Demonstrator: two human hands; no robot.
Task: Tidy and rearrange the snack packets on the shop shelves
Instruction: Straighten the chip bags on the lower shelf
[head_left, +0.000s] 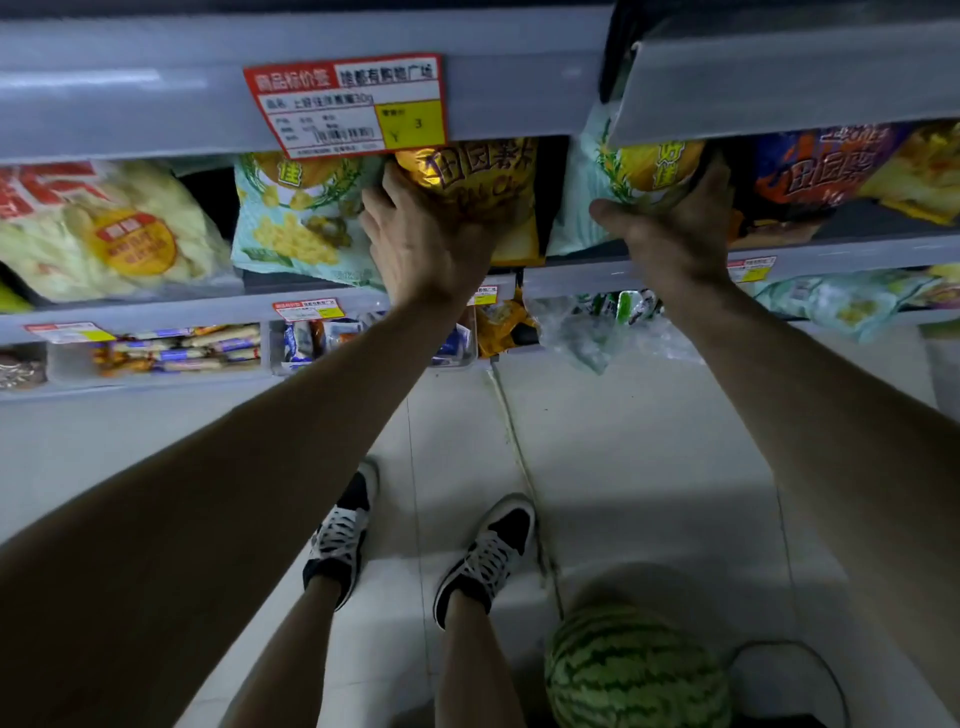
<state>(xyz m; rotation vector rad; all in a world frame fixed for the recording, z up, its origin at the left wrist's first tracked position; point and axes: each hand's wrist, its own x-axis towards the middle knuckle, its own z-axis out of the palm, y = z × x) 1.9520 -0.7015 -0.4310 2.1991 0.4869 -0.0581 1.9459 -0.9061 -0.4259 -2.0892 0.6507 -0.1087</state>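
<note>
— What is the place like?

— A dim shop aisle. Grey metal shelves run in tiers, and a red-bordered price label is clipped to the top shelf's front edge. The floor is pale tile. The person's black-and-white shoes stand on it, with a striped watermelon just beside the right foot.

— And the snack packets?

— They lie on the middle shelf, leaning forward. From the left come a whitish bag, a mint packet, a yellow packet, a pale green packet and a purple packet. The tier below holds clear tubs of small wrapped snacks.

— What are the hands doing?

— Both arms reach up to that middle shelf. The left hand has its grip on the yellow packet, with the fingers curled round its left edge. The right hand has its grip closed on the pale green packet, thumb under it and fingers up its right side, touching the purple one.
</note>
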